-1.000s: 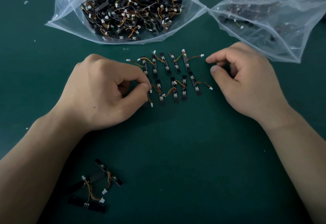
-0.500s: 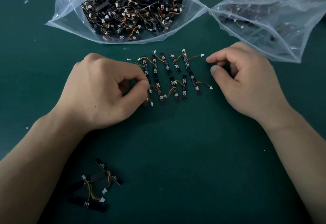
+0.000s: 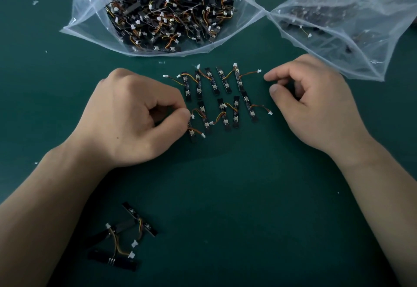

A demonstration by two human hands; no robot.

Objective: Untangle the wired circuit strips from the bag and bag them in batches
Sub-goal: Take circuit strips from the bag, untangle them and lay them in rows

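**Strips in two rows, left hand on the corner one**

The laid-out strips (image 3: 212,81) lie flat on the green bench (image 3: 248,196) in two rough rows, each a short black board with a thin orange-and-yellow wire ending in a white plug. At the near left corner of these rows, the left hand (image 3: 133,115) has its fingers curled, thumb and forefinger pinching the top end of the corner strip (image 3: 192,133). Just right of the rows rests the right hand (image 3: 316,103), its fingers loosely bent and grasping nothing; the forefinger tip is near the far-right plug but apart from it. Just beyond the rows sits the full bag (image 3: 90,15), clear plastic, its mouth open toward them and packed with tangled strips. Beyond and right of the rows is the second bag (image 3: 361,45), with fewer strips dimly seen through it. Well nearer than the rows, to the left, lies a loose tangle (image 3: 138,218) of a few strips.
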